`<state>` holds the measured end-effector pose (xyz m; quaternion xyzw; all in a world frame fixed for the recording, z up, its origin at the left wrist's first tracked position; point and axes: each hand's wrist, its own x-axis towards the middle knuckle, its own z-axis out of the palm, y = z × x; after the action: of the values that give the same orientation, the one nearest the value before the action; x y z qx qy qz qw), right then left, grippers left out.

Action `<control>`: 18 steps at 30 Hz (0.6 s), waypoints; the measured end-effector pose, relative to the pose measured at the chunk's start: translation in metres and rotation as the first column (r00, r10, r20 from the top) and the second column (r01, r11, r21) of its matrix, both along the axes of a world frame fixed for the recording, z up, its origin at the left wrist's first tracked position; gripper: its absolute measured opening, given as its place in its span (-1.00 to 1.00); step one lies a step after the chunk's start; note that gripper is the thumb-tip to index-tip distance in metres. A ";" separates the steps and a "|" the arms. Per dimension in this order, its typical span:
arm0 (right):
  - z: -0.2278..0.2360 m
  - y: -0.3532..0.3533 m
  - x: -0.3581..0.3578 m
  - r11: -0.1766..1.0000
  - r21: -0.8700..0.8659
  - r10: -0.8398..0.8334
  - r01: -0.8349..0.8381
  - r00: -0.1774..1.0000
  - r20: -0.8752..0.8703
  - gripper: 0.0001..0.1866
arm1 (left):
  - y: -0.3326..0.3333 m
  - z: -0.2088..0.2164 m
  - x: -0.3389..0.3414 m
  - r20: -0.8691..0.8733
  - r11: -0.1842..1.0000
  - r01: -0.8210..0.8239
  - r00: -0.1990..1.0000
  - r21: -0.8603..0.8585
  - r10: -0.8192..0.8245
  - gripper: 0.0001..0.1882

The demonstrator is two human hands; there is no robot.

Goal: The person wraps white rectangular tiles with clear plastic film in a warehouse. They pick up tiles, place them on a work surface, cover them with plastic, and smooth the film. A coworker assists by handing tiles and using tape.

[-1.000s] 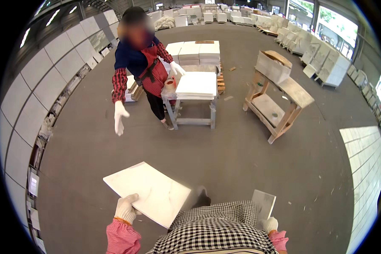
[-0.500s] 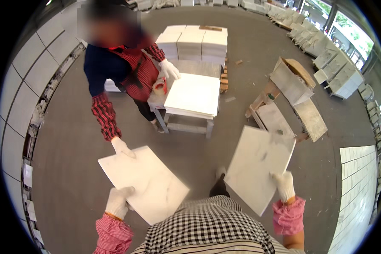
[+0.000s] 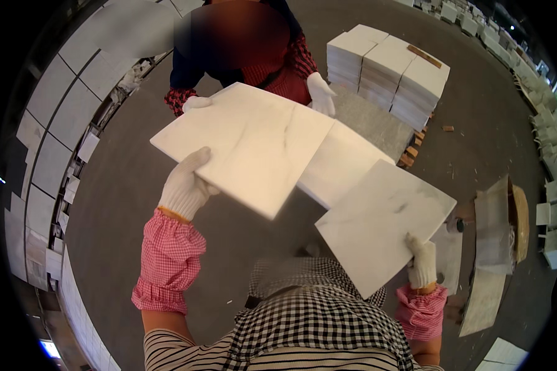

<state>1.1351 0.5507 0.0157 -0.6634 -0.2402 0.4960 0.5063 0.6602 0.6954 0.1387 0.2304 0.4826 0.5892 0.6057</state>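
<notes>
Cream-white marble tile [image 3: 247,145], thin, four-sided and faintly veined, is held out ahead and to the left of the person; its longer axis seems to run from far left to near right, though lens bend makes that uncertain. Nearer and to the right, apart from it, is a grey-veined white marble tile [image 3: 384,226]. Between the two, partly covered, a plain white flat slab [image 3: 348,162] lies by the grey flat-topped bench [image 3: 377,120]. At the first tile's near edge, the left hand in a white knitted glove [image 3: 185,188] has its fingers closed, thumb on top, the others mostly hidden beneath; the tile reaches forward and right from them. The right hand in a matching glove [image 3: 422,263], well apart, pinches the second tile's right edge. Across the left corner from the left fingers, a co-worker's white-gloved right hand [image 3: 195,104] meets the first tile's far-left edge; whether it grips cannot be told.
</notes>
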 end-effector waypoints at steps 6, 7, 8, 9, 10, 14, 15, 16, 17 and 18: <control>0.003 0.109 -0.006 0.996 0.034 0.084 -0.080 0.986 -0.141 -0.79 | 0.131 -0.025 0.063 0.247 0.942 0.331 0.910 0.047 -0.332 -0.61; -0.007 0.123 -0.002 0.998 -0.012 0.063 -0.066 0.989 -0.134 -0.82 | 0.152 -0.040 0.090 0.251 0.935 0.352 0.901 0.051 -0.353 -0.72; -0.027 0.136 0.005 0.999 -0.022 0.030 -0.033 0.990 -0.141 -0.81 | 0.171 -0.057 0.132 0.260 0.926 0.374 0.890 0.052 -0.374 -0.83; -0.024 0.150 0.006 0.999 -0.017 0.042 -0.046 0.981 -0.187 -0.80 | 0.182 -0.040 0.171 0.251 0.959 0.275 0.935 -0.064 -0.251 -0.85; -0.015 0.166 -0.001 0.998 0.005 0.066 -0.067 0.967 -0.244 -0.78 | 0.201 -0.048 0.174 0.278 0.929 0.370 0.894 -0.017 -0.352 -0.83; -0.035 0.216 -0.012 0.992 -0.008 0.120 -0.127 0.956 -0.268 -0.80 | 0.255 -0.067 0.223 0.268 0.900 0.431 0.876 -0.063 -0.401 -0.85; -0.037 0.226 -0.016 0.990 -0.001 0.134 -0.140 0.950 -0.281 -0.81 | 0.268 -0.071 0.226 0.287 0.883 0.465 0.856 -0.062 -0.430 -0.85; -0.039 0.234 -0.017 0.989 0.001 0.144 -0.150 0.946 -0.291 -0.82 | 0.277 -0.075 0.230 0.281 0.875 0.479 0.851 -0.070 -0.443 -0.84; -0.038 0.241 -0.019 0.988 0.026 0.149 -0.149 0.919 -0.365 -0.79 | 0.284 -0.078 0.231 0.275 0.868 0.490 0.847 -0.078 -0.454 -0.83; -0.040 0.247 -0.025 0.991 0.011 0.127 -0.133 0.919 -0.373 -0.77 | 0.288 -0.082 0.230 0.269 0.862 0.500 0.845 -0.087 -0.463 -0.81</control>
<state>1.1102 0.7977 -0.0240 -0.5435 -0.1796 0.6470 0.5037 0.8904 0.9831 0.0568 0.2243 0.3765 0.4025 0.8037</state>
